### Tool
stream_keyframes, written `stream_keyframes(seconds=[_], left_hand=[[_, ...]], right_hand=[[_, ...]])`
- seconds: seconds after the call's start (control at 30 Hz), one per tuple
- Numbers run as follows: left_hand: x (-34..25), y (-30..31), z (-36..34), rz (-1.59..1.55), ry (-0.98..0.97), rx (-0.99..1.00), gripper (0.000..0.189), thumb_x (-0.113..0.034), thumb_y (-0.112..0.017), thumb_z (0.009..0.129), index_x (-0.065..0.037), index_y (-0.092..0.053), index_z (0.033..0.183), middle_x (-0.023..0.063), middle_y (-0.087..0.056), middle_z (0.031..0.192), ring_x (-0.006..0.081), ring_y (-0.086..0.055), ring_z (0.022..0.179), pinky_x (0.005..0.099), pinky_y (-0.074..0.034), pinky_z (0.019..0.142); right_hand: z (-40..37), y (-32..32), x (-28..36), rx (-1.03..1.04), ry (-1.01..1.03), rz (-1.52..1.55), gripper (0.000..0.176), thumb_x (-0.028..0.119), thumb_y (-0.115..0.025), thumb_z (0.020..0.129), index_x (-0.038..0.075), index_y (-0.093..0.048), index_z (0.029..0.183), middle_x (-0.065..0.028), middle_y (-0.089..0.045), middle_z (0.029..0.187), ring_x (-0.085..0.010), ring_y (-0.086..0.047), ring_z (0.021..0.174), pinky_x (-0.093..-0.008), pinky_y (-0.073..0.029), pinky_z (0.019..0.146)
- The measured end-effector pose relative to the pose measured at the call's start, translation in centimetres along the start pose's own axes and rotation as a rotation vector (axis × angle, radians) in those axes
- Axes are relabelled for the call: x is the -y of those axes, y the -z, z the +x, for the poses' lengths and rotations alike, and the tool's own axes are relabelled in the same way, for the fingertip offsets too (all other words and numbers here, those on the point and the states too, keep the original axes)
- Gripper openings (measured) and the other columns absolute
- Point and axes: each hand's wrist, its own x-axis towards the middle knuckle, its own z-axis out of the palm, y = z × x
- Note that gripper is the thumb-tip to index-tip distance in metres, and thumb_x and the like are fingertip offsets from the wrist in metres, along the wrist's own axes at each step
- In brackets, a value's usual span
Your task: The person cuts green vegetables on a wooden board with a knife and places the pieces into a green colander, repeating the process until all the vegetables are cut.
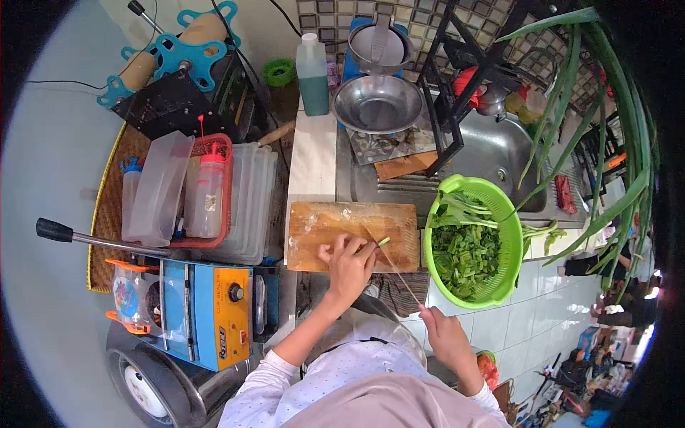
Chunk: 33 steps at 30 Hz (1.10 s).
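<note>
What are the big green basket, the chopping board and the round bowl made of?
The basket looks like shiny plastic: bright green, with little slots. The board seems to be wood, dull and worn, with brown grain. The bowl is probably smooth metal, because it's silvery and gleams.

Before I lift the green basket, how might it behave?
The basket is probably light for its size: thin plastic holding leafy pieces. Its loose chopped greens would likely shift or spill if it tilted. The long stalks lying across them could slide too.
</note>
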Motion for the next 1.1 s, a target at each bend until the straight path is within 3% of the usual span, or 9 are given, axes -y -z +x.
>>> stream_keyframes(seconds=[0.1, 0.5, 0.7, 0.8, 0.87, 0.97, 1.03, 1.1], left_hand=[[-0.1, 0.0, 0.1, 0.004, 0.017, -0.014, 0.013, -0.017, -0.073, 0.071, -0.018, -0.072, 0.084, -0.0044, -0.060, 0.083, 0.0203, -0.051, 0.095, 0.0447, -0.024, 0.080], [-0.5, 1.4, 0.0, 0.003, 0.011, 0.063, 0.007, -0.020, -0.070, 0.076, -0.016, -0.072, 0.082, -0.0031, -0.060, 0.085, 0.0216, -0.050, 0.099, 0.0467, -0.023, 0.082], [-0.5, 1.4, 0.1, 0.016, 0.011, 0.013, 0.010, -0.021, -0.073, 0.074, -0.016, -0.073, 0.083, -0.0009, -0.063, 0.083, 0.0222, -0.052, 0.094, 0.0435, -0.025, 0.082], [0.2, 0.7, 0.8, -0.112, 0.047, 0.010, 0.016, -0.025, -0.075, 0.072, -0.015, -0.073, 0.084, 0.0001, -0.064, 0.085, 0.0227, -0.052, 0.095, 0.0436, -0.025, 0.083], [-0.2, 1.4, 1.1, -0.068, 0.049, 0.014, 0.020, -0.026, -0.076, 0.071, -0.014, -0.072, 0.087, 0.0008, -0.064, 0.086, 0.0238, -0.052, 0.096, 0.0433, -0.028, 0.083], [-0.4, 2.3, 1.1, -0.028, 0.073, 0.049, 0.026, -0.027, -0.076, 0.071, -0.012, -0.072, 0.092, 0.0021, -0.064, 0.090, 0.0252, -0.051, 0.097, 0.0425, -0.032, 0.083], [0.1, 2.4, 0.6, -0.032, 0.098, 0.071, 0.029, -0.027, -0.076, 0.071, -0.011, -0.071, 0.095, 0.0027, -0.063, 0.092, 0.0256, -0.051, 0.098, 0.0421, -0.033, 0.083], [0.8, 2.2, 0.1, -0.043, 0.106, 0.047, 0.022, -0.028, -0.070, 0.079, -0.013, -0.070, 0.094, 0.0035, -0.060, 0.097, 0.0238, -0.051, 0.096, 0.0449, -0.024, 0.083]], right_hand=[[0.3, -0.3, -0.3, -0.023, 0.031, 0.028, 0.038, 0.030, -0.039, 0.100, -0.002, -0.060, 0.102, -0.0260, -0.059, 0.072, -0.0452, -0.056, 0.068, -0.0499, -0.042, 0.062], [2.4, -1.7, -0.3, -0.028, 0.040, 0.035, 0.039, 0.031, -0.038, 0.100, 0.001, -0.060, 0.113, -0.0253, -0.062, 0.079, -0.0454, -0.058, 0.070, -0.0515, -0.045, 0.062], [2.3, -2.4, -0.8, -0.106, 0.107, 0.185, 0.041, 0.033, -0.039, 0.100, 0.000, -0.062, 0.110, -0.0235, -0.065, 0.083, -0.0441, -0.059, 0.069, -0.0471, -0.046, 0.061], [1.6, -2.5, -0.8, -0.156, 0.111, 0.213, 0.043, 0.034, -0.038, 0.100, 0.000, -0.063, 0.106, -0.0196, -0.063, 0.071, -0.0363, -0.060, 0.059, -0.0409, -0.045, 0.056], [0.8, -1.9, -0.3, -0.149, 0.086, 0.336, 0.044, 0.036, -0.037, 0.101, 0.001, -0.063, 0.103, -0.0135, -0.055, 0.057, -0.0246, -0.054, 0.050, -0.0352, -0.042, 0.052], [0.2, -1.7, -0.7, -0.114, 0.024, 0.295, 0.044, 0.037, -0.036, 0.101, 0.002, -0.063, 0.103, -0.0092, -0.046, 0.050, -0.0174, -0.049, 0.046, -0.0327, -0.040, 0.050], [-0.2, -1.7, -1.1, -0.110, 0.041, 0.287, 0.043, 0.036, -0.037, 0.101, 0.003, -0.063, 0.103, -0.0089, -0.046, 0.050, -0.0177, -0.049, 0.046, -0.0330, -0.040, 0.050], [-0.3, -1.3, -0.9, -0.105, 0.058, 0.277, 0.043, 0.036, -0.037, 0.101, 0.003, -0.064, 0.104, -0.0085, -0.046, 0.049, -0.0180, -0.049, 0.046, -0.0333, -0.040, 0.050]])
